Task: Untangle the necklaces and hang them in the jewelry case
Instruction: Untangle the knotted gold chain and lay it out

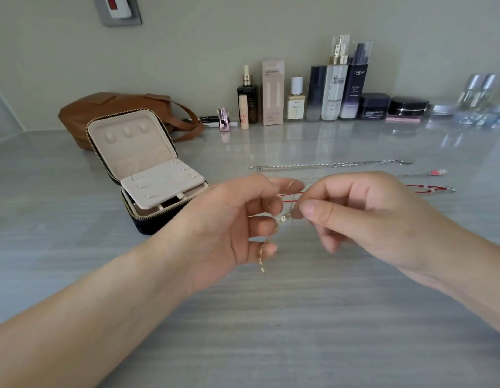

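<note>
The wide grey streaky table top (243,317) fills most of the view. It is shiny, and a plain pale wall (187,37) stands behind it. A soft brown leather bag (103,107) lies at the back left. Just in front of it, the small dark zip jewelry case with cream lining (131,147) stands open, likely so its hooks are easy to reach. A row of tall face-cream bottles (335,88) lines the wall.

The left hand (229,228) and right hand (363,219) meet in the air above the table. Both pinch the thin gold chain necklace (267,242), held up, probably so the knot hangs loose. A long silver chain necklace (327,164) and a red cord necklace (422,188) lie stretched out behind the hands, apart from each other.
</note>
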